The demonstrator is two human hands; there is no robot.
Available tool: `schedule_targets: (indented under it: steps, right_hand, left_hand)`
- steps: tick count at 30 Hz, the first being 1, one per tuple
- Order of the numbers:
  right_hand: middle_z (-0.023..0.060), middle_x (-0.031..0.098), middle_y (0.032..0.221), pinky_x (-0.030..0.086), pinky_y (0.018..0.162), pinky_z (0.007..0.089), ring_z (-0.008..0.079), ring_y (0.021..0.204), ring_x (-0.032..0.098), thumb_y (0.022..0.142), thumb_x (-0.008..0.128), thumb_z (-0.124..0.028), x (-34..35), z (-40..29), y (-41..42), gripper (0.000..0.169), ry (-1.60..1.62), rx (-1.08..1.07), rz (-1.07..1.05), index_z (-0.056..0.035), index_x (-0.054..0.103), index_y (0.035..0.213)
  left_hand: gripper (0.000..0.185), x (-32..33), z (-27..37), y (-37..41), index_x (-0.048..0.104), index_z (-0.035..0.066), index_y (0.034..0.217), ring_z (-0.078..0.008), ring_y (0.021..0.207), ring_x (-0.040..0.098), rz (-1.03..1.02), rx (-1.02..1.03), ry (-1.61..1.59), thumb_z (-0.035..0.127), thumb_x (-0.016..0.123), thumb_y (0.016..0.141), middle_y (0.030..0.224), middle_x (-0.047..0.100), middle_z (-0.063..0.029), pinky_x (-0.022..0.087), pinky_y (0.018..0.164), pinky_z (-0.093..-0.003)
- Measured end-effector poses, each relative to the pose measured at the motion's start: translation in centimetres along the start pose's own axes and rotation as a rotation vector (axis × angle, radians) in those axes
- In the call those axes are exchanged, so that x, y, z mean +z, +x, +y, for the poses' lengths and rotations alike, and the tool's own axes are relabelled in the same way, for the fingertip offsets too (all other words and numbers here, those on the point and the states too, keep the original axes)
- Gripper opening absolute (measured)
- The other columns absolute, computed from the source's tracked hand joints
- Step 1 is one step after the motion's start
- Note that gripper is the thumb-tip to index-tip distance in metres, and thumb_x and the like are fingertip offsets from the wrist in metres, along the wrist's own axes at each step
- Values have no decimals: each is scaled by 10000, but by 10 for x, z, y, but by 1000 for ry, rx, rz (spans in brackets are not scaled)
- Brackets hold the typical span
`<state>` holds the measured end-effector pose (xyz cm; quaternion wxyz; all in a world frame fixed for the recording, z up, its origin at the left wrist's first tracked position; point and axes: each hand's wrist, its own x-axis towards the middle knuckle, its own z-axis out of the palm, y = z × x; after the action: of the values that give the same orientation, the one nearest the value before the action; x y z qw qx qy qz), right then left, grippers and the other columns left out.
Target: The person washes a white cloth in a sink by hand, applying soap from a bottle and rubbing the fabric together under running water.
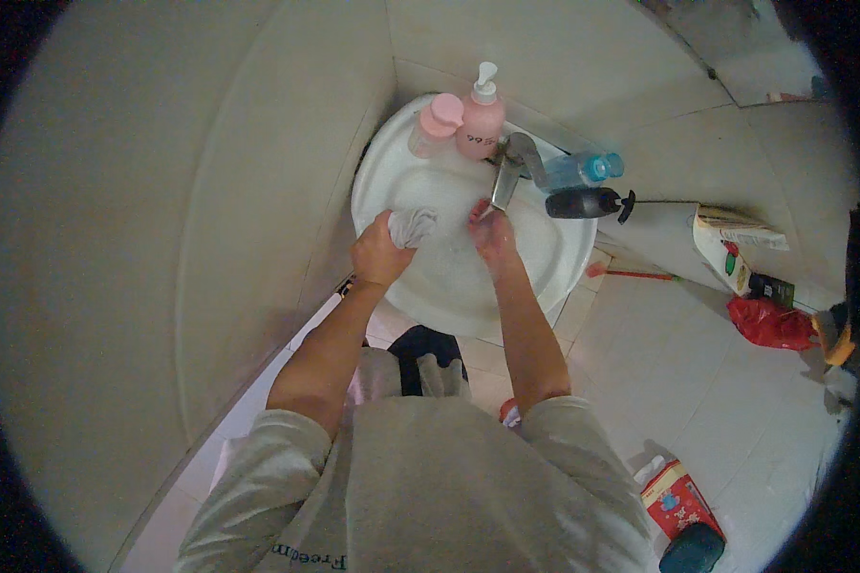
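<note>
My left hand (380,251) grips a bunched white cloth (412,226) above the left side of a white washbasin (444,279). Under the spout of a metal faucet (505,183) is my right hand (493,230), its skin looking wet. The spout hides part of its fingers, and I see nothing held in it. Behind the hands, on the basin's back rim, stand a pink-capped bottle (436,127) and a pink pump bottle (481,125) with a white pump head. Whether water is running is hard to make out.
Right of the faucet are a clear blue-capped bottle (577,170) and a black pump bottle (584,203). Tiled walls (279,143) close in the left and back. A red plastic bag (770,324) lies at the far right, a red package (681,498) at lower right.
</note>
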<state>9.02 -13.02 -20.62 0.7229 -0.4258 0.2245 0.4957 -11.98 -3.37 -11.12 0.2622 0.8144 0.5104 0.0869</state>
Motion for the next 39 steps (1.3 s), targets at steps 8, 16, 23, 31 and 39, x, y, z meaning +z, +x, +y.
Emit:
schedule_targets:
  steps: [8,16,23,31,39]
  right_hand:
    - [-30,347,549,295,443,286,123,463,331,950,494,-341,28,-2,1,347,291,278,-389,-180,428,650]
    - [-2,396,527,311,433,282,125,476,399,910,597,-300,38,0,19,298,-763,-193,-264,-152,501,670]
    - [156,643,781,492,680,464,336,740,635,859,603,-295,43,-9,0,246,-1923,-986,-553,-58,645,811]
    - [142,645,820,486,693,452,337,778,630,790,645,-223,56,-18,9,162,-2086,-985,-775,-61,634,794]
    - [88,662,893,492,650,433,305,725,623,897,603,-318,3,16,28,255,-1158,-324,-15,-112,642,1042]
  left_hand:
    - [731,-11,3,-2,521,60,1231,-347,929,661,-23,1,-7,301,838,617,999,677,-179,537,789,-440]
    - [720,-4,-1,0,548,57,1202,-324,943,662,-11,56,-8,288,851,591,1002,673,-176,543,793,-416]
    - [786,-2,-3,-1,497,36,1246,-370,917,660,-26,77,0,332,854,612,1005,673,-200,533,769,-457]
    - [803,3,-5,1,501,47,1252,-356,904,667,39,114,12,313,866,587,1008,674,-197,543,763,-442]
    - [697,0,-2,1,553,38,1211,-329,935,658,2,128,27,308,826,630,1013,669,-174,546,788,-422]
